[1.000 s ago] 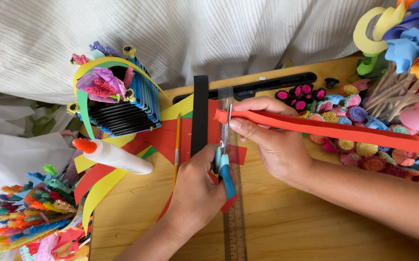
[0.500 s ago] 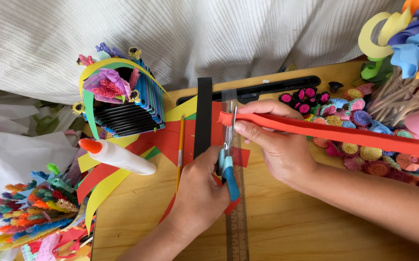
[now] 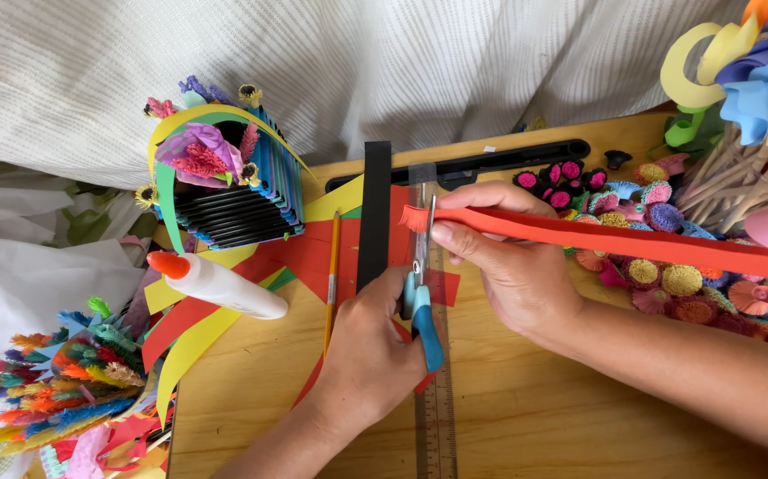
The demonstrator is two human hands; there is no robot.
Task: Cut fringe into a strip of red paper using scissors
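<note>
Scissors [image 3: 421, 293] in closed left hand [image 3: 371, 355].

A wooden table [image 3: 526, 417] is lying under both hands, its pale grain showing bare near the wrists. Beyond the fingers, a white ribbed cloth [image 3: 357, 71] is hanging across the far side. Soft, even light is falling over everything.

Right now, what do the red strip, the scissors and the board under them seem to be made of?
Red strip: likely matte craft paper; it bends and its end is snipped into a fringe. Scissors: shiny metal blades, blue plastic-looking handles. Board: pale wood, judging by visible grain, smooth finish.
</note>
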